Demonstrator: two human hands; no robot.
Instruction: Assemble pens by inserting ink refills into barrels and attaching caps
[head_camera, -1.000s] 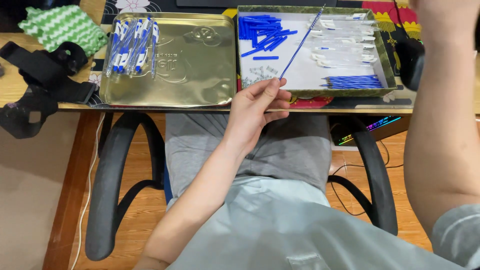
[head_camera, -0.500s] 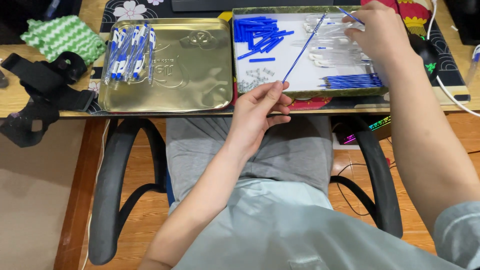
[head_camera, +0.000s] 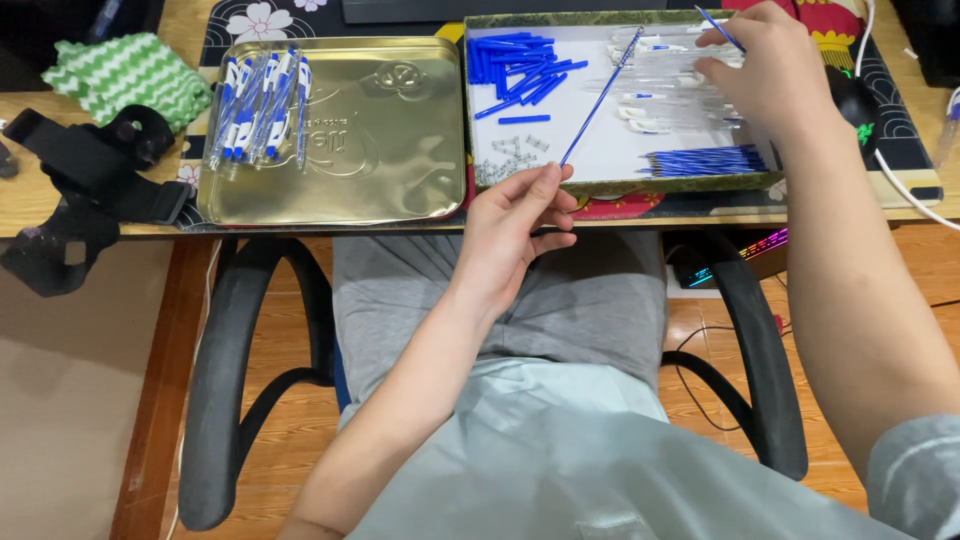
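Left hand (head_camera: 515, 225) sits nearest the body, just off the worktop (head_camera: 60, 200) edge, grip pinched on the lower end of a thin blue refill (head_camera: 600, 98) between thumb and fingertips; refill slants up and away from the grip, its far end over the white-lined box (head_camera: 560, 100). Just ahead of the left grip, inside the box near edge: small heap of metal springs (head_camera: 510, 160). Further out and to the right of that grip: bundle of blue refills (head_camera: 705, 160) lying flat by the box front wall. Beyond the left grip, far-left corner of the box: pile of blue caps (head_camera: 515, 65). Right hand (head_camera: 770, 75) is further out, over the far right part of the box, grip closed on another thin blue refill (head_camera: 720, 28) poking up from the fingers, fingertips down among clear pen barrels (head_camera: 670, 105). Left of the left grip, beside the box: gold metal tray (head_camera: 370, 150), with assembled blue-white pens (head_camera: 260, 105) lined at its far left side. Well left of both grips: black strap (head_camera: 80, 190) and green-white cloth (head_camera: 125, 75) on the worktop. Computer mouse (head_camera: 855, 100) just right of the right grip.
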